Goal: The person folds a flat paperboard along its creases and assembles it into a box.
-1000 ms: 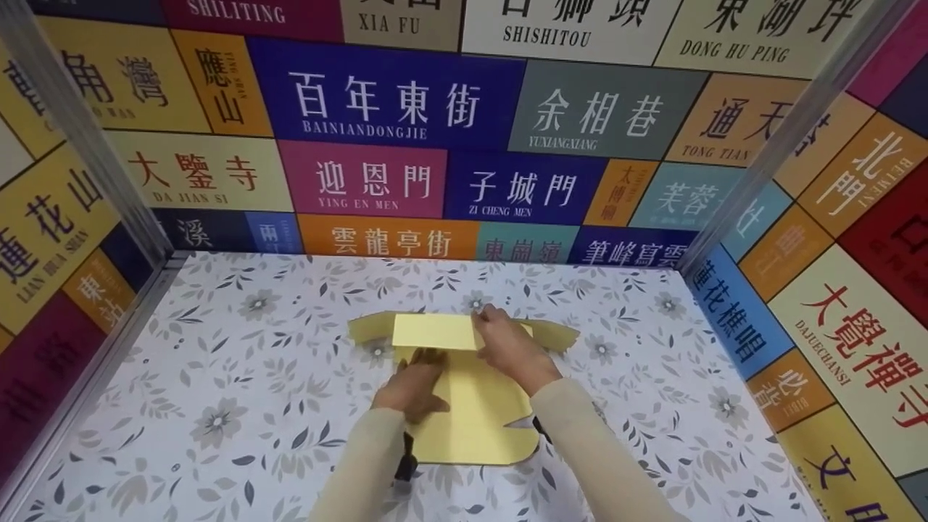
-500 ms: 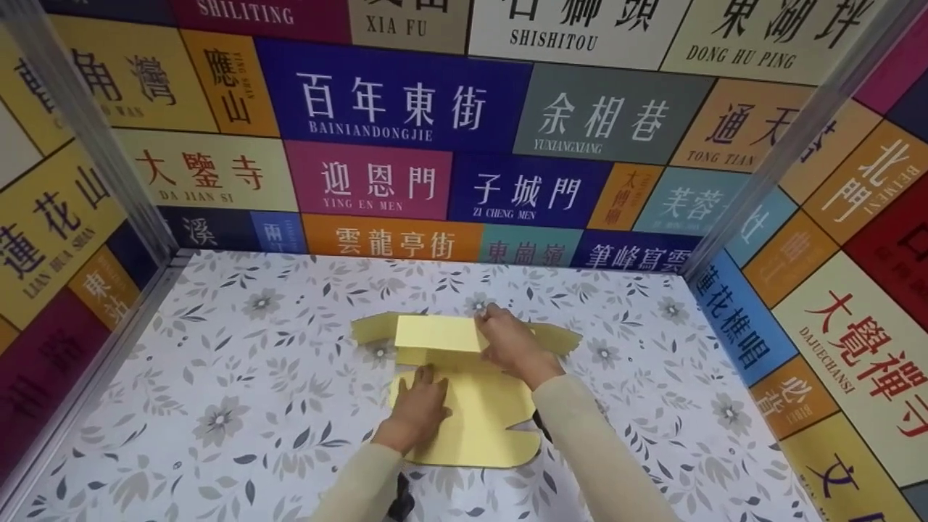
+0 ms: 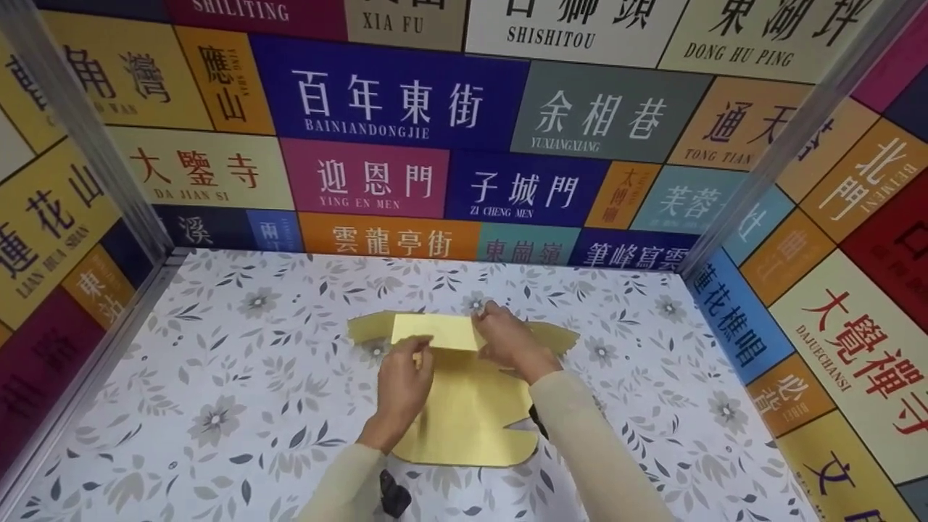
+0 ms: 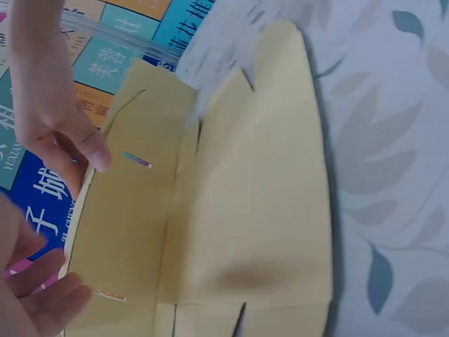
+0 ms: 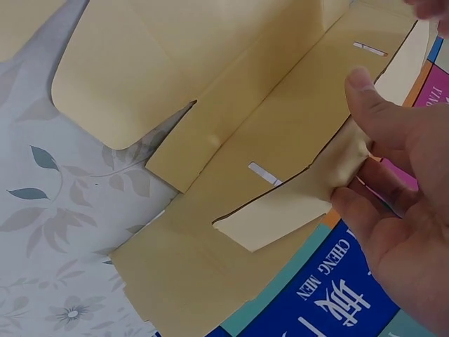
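Observation:
A yellow die-cut cardboard sheet (image 3: 471, 420), like a flat-packed box, lies with its far panel folded upright. Along the top of that panel runs a folded flap (image 3: 435, 330). My right hand (image 3: 511, 344) pinches the flap toward its right end, the thumb on the near face and the fingers behind, as the right wrist view shows. My left hand (image 3: 404, 380) is raised at the flap's left part. In the left wrist view its fingers (image 4: 52, 291) are loosely extended by the panel edge, slightly blurred; whether they touch it is unclear. Two narrow slots (image 5: 264, 173) pierce the panel.
Side tabs (image 3: 371, 330) spread left and right of the upright panel. The sheet lies on a white table covering (image 3: 217, 326) with grey flowers and leaves. Coloured wall panels (image 3: 391, 94) with printed characters enclose the back and sides, with clear corner posts (image 3: 119, 167).
My left hand has lifted off the lower sheet, where its fingers were pressed, and risen to the flap's left part. The right hand keeps its pinch in the same place.

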Demonstrator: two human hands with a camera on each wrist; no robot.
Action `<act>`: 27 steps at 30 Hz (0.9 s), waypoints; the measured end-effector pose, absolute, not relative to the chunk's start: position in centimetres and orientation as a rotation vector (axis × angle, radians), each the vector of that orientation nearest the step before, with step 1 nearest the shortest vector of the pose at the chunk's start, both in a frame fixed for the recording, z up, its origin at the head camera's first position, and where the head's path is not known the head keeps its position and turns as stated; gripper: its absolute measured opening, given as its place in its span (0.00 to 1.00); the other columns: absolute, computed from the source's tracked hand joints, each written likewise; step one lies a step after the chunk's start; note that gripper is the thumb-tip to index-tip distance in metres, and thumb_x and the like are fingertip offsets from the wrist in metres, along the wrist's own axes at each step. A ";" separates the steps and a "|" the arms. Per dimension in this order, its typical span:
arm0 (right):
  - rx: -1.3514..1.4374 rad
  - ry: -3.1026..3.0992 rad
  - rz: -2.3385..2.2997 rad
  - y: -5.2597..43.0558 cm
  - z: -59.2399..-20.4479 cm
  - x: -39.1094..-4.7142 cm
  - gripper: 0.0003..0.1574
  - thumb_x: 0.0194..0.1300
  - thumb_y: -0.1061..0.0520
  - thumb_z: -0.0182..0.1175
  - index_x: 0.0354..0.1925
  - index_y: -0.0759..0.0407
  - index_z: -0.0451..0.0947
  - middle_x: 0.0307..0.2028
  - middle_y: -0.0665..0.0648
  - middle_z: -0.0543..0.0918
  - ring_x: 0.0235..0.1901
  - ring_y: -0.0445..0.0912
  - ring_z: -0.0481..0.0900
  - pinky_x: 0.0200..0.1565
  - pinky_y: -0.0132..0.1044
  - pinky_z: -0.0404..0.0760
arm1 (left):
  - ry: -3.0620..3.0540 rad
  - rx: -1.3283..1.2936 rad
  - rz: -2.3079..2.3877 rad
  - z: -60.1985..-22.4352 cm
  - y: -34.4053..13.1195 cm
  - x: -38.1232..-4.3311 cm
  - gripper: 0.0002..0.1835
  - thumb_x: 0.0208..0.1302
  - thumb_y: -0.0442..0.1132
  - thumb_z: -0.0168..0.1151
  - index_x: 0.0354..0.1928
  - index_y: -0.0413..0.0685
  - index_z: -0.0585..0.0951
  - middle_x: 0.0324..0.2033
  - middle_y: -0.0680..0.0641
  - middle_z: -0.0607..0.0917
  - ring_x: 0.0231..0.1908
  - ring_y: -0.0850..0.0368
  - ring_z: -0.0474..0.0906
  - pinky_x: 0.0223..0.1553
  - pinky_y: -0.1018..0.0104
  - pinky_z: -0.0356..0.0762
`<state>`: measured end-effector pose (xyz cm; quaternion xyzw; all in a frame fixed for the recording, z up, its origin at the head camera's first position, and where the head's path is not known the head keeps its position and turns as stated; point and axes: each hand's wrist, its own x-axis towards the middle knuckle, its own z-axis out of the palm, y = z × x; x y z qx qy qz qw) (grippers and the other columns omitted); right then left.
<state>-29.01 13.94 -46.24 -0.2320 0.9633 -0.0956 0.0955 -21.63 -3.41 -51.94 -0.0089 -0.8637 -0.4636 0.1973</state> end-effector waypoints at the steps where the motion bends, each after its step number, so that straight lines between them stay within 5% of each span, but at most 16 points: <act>1: -0.705 2.854 -0.279 14.0 -46.2 -29.0 0.46 0.59 0.62 0.72 0.71 0.67 0.65 0.60 0.67 0.74 0.61 0.59 0.75 0.65 0.48 0.76 | -2.384 0.006 -1.331 -51.8 -3.5 -21.7 0.14 0.68 0.34 0.60 0.54 0.41 0.83 0.48 0.40 0.87 0.50 0.43 0.84 0.49 0.51 0.84; 8: -0.716 2.832 -0.265 14.2 -46.3 -28.8 0.46 0.62 0.60 0.70 0.73 0.66 0.62 0.63 0.66 0.71 0.64 0.59 0.73 0.66 0.46 0.75 | -2.379 0.149 -1.556 -52.1 -3.9 -22.2 0.31 0.68 0.39 0.59 0.72 0.42 0.67 0.69 0.37 0.71 0.69 0.39 0.69 0.70 0.44 0.68; 17: -0.708 2.825 -0.285 14.1 -46.0 -29.1 0.45 0.60 0.60 0.71 0.71 0.66 0.65 0.60 0.66 0.73 0.61 0.58 0.75 0.65 0.47 0.76 | -2.368 0.166 -1.641 -53.5 -3.7 -22.8 0.32 0.67 0.33 0.58 0.72 0.34 0.65 0.68 0.33 0.72 0.70 0.37 0.67 0.73 0.46 0.64; 27: -0.746 2.857 -0.279 14.1 -46.0 -29.3 0.44 0.58 0.63 0.72 0.69 0.69 0.68 0.59 0.68 0.73 0.59 0.61 0.76 0.64 0.49 0.78 | -2.394 0.196 -1.744 -54.4 -2.8 -23.1 0.33 0.69 0.38 0.58 0.73 0.35 0.63 0.70 0.32 0.70 0.72 0.37 0.64 0.74 0.45 0.61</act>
